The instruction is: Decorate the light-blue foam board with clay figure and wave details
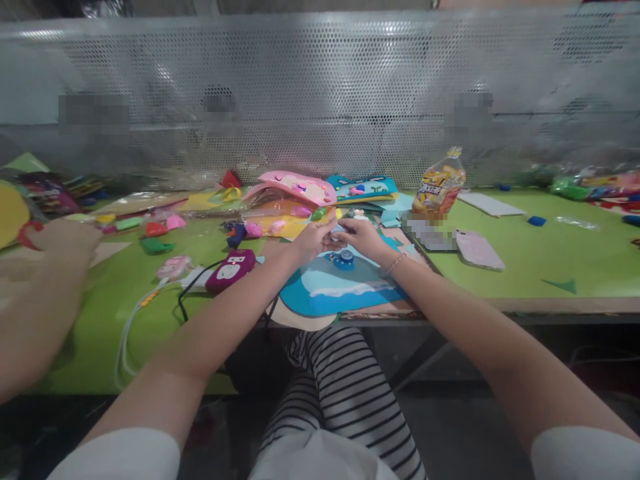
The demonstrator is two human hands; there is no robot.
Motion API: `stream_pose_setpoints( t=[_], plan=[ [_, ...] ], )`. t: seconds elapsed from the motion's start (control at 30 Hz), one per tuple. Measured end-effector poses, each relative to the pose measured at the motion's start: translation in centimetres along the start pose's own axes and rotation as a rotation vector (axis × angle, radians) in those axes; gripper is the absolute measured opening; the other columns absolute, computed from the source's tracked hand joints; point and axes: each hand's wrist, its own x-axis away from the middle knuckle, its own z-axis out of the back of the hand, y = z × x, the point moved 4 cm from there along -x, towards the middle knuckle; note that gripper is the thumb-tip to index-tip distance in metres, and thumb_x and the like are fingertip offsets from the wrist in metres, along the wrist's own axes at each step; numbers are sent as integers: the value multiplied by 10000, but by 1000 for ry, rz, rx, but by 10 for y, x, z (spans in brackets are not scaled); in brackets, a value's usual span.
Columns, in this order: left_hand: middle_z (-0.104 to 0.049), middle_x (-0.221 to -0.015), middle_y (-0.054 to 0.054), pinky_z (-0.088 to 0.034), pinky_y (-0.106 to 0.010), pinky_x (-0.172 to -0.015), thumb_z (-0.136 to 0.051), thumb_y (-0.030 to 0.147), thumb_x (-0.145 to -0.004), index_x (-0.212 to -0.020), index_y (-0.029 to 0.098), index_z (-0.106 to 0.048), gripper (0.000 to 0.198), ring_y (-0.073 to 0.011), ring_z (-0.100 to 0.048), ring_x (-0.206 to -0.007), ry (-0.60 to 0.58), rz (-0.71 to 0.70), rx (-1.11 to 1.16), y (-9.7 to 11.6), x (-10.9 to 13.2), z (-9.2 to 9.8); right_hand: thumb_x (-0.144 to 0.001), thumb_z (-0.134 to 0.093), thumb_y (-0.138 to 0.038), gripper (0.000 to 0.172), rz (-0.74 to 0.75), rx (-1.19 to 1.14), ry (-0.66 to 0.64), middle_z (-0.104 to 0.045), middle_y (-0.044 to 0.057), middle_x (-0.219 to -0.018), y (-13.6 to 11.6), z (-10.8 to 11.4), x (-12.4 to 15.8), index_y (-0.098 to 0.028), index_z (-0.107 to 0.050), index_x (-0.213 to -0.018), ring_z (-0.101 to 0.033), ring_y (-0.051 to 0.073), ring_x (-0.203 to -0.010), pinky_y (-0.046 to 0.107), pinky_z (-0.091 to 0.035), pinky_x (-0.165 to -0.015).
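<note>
Above a blue craft sheet [325, 303], my left hand [316, 240] and my right hand [364, 237] meet fingertip to fingertip. Both are closed in a pinch around something small and pale, too hidden to name. A bracelet circles my right wrist. The sheet has a light blue middle, a darker blue edge and a wavy white strip across its lower part. On it, just under my fingers, sits a small blue round figure [344, 259] that looks like clay. The sheet lies over beige paper [300, 321] at the table's front edge.
Behind my hands lie a pink decorated piece [295, 187] and a teal one [365, 190]. To the right are a snack bag [440, 187] and a pink phone [480, 250]. A purple device [231, 271] with cables lies left, near clay packets. Another person's hand [70, 240] holds red-handled scissors.
</note>
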Motion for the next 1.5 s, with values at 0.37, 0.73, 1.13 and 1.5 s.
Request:
stream_pose_setpoints(
  t=[0.37, 0.73, 1.13, 1.5],
  plan=[
    [-679, -654, -56, -542, -231, -639, -634, 322, -817, -798, 114, -626, 209, -147, -678, -630, 89, -17, 34, -2, -3, 6, -782, -605, -348, 204, 53, -8, 100, -686, 63, -829, 4, 8, -1, -195, -718, -858, -612, 195, -755, 317, -493, -666],
    [-680, -712, -48, -520, -262, -769, -648, 47, -746, -871, 91, -629, 133, -121, -675, -675, 192, -87, 26, 1, -7, 23, -803, -596, -332, 228, 32, 28, 123, -676, 55, -852, 9, 12, 1, -199, -664, -976, -616, 187, -790, 317, -506, -686],
    [-685, -726, -32, -506, -253, -730, -724, 224, -736, -835, 113, -650, 166, -104, -651, -653, 36, -103, -19, 2, -2, 10, -803, -598, -413, 321, 85, -60, 33, -670, 79, -1015, 5, 6, 2, -220, -674, -1048, -604, 214, -926, 348, -496, -794],
    [-638, -606, -15, -451, -167, -549, -731, 203, -720, -700, 103, -640, 137, -49, -558, -512, 169, -102, -10, 2, -9, 21, -709, -654, -456, 316, -215, -273, 417, -613, 5, -669, 31, 39, -3, -177, -674, -857, -570, 147, -636, 307, -515, -646]
  ],
)
